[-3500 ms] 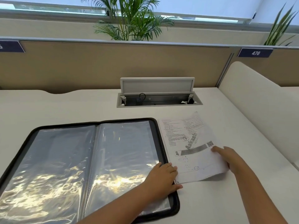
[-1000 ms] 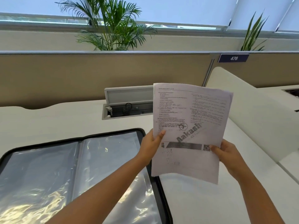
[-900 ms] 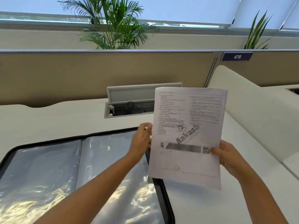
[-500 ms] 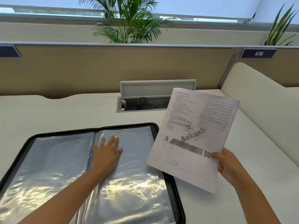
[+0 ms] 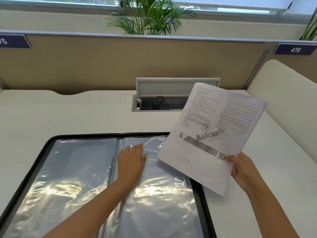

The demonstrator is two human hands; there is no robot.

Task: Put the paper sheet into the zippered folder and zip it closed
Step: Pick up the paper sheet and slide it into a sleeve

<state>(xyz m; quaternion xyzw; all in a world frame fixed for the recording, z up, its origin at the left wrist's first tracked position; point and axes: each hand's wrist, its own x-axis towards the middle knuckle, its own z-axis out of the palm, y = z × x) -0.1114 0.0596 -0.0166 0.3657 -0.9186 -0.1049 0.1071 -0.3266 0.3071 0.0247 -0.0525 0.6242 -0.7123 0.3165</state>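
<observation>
clear plastic sleeves fill the open folder (image 5: 42, 152), which lies flat on the white desk (image 5: 85, 114) across the lower left and centre of the frame, black zip edge running round it. left hand (image 5: 132, 160) rests flat on the right-hand sleeve (image 5: 163, 203) just right of the centre fold, fingers straight and together, gripping nothing; it is slightly blurred. right hand (image 5: 243, 169) at lower right pinches the paper sheet (image 5: 214, 131) by its lower right corner, thumb on the printed face next to the qr code. sheet is held off the desk, tilted, its lower left part overlapping the folder's right edge, not inside any sleeve. behind it, at centre frame, a cable box (image 5: 161, 100) set in the desk with its lid up. tan partition (image 5: 120, 62) at the back, plant (image 5: 151, 16) above it, label "476" (image 5: 295, 49) at upper right
</observation>
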